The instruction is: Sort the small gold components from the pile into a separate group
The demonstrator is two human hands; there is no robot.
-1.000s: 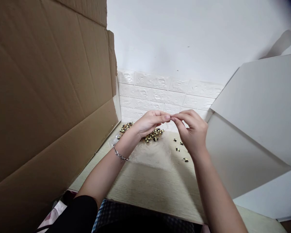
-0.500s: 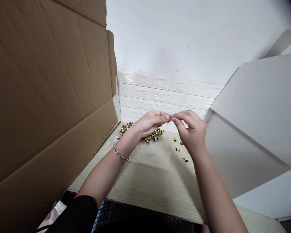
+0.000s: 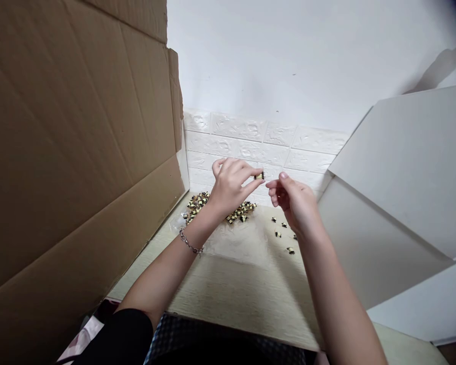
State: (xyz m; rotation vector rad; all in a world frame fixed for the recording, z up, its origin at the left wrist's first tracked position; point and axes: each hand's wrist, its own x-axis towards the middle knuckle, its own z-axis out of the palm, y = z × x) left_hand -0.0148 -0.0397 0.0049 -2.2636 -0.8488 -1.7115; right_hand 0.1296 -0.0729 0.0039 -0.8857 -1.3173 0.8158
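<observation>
Between the thumb and index finger of my left hand (image 3: 230,186) is a small transformer coil (image 3: 259,176), a yellow-wrapped body with black ends. It is held up above the table, in front of the brick-patterned wall. My right hand (image 3: 297,202) is just right of the coil, apart from it, with thumb raised and fingers loosely curled; nothing shows in its grasp. Behind and below my left hand lies a pile of similar coils (image 3: 197,204) with copper-coloured wires, partly hidden by that hand and forearm. Several loose coils (image 3: 291,250) rest on the table under my right hand.
A clear plastic bag (image 3: 235,246) lies flat on the pale wooden table (image 3: 228,289), beneath the pile. Tall cardboard (image 3: 99,126) walls off the left side. White panels (image 3: 395,167) stand close on the right, and the white brick-patterned wall (image 3: 247,133) closes the back.
My hands, which met fingertip to fingertip, have come apart. The left hand has turned over and lifted slightly, bringing the coil into view; the right hand's pinch has loosened.
</observation>
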